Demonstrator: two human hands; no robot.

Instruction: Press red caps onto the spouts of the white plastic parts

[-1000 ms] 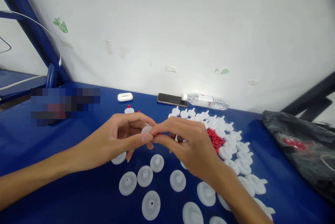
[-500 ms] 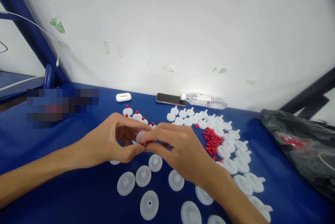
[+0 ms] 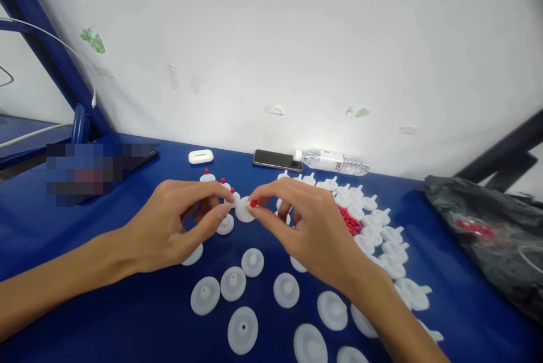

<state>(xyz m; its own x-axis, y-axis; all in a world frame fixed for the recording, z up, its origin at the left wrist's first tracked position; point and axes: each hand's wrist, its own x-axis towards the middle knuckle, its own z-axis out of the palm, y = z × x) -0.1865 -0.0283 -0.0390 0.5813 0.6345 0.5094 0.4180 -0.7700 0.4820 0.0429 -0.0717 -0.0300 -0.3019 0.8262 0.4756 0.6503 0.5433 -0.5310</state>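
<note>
In the head view, my right hand [image 3: 297,216] pinches a small red cap [image 3: 253,203] between thumb and index finger. A round white plastic disc [image 3: 244,210] lies right against this cap; whether they are joined I cannot tell. Close to the disc's left side, the thumb and index fingertip of my left hand [image 3: 186,221] come together; what they hold, if anything, is hidden. Behind my left fingers stand several white discs topped with red caps [image 3: 207,175]. Nearer to me lie several translucent discs with centre stubs [image 3: 286,289], and one shows a dark hole [image 3: 242,329].
A pile of red caps [image 3: 350,221] sits among many white spouted pieces [image 3: 392,250] on the blue table [image 3: 139,318]. Along the wall are a white case [image 3: 201,156], a phone [image 3: 278,160] and a plastic bottle [image 3: 333,161]. A black bag [image 3: 487,238] lies at right.
My hands, close together around a white piece earlier, have drawn apart slightly. A red cap now shows in my right fingertips, and the left fingers have closed toward a pinch.
</note>
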